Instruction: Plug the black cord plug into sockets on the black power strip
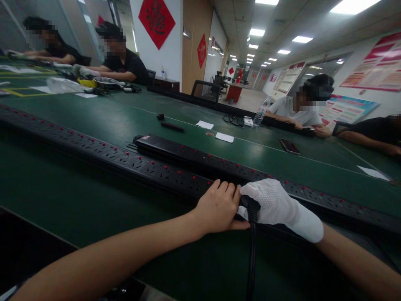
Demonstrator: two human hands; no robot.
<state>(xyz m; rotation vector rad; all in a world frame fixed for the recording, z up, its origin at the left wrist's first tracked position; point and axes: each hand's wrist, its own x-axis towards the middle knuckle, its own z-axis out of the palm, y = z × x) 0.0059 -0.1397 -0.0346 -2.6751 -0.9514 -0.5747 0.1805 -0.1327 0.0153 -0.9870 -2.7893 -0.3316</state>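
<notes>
A long black power strip (156,169) with red dots runs diagonally across the green table. My bare left hand (218,205) is wrapped over this strip near the middle of the view. Right beside it, my right hand (266,203), in a white dotted glove, grips a black plug (251,207) at the strip. The plug's thick black cable (251,259) hangs down toward me. Its front face is hidden between my hands. Behind lies a second long black strip (184,151), also with red dots, close to the first.
The green table (103,113) carries paper slips (224,137), a small black bar (172,126), a phone (289,146), glasses (233,121) and a water bottle (261,112). Several people sit around its far edges. A clear plastic bag (64,85) lies at the far left.
</notes>
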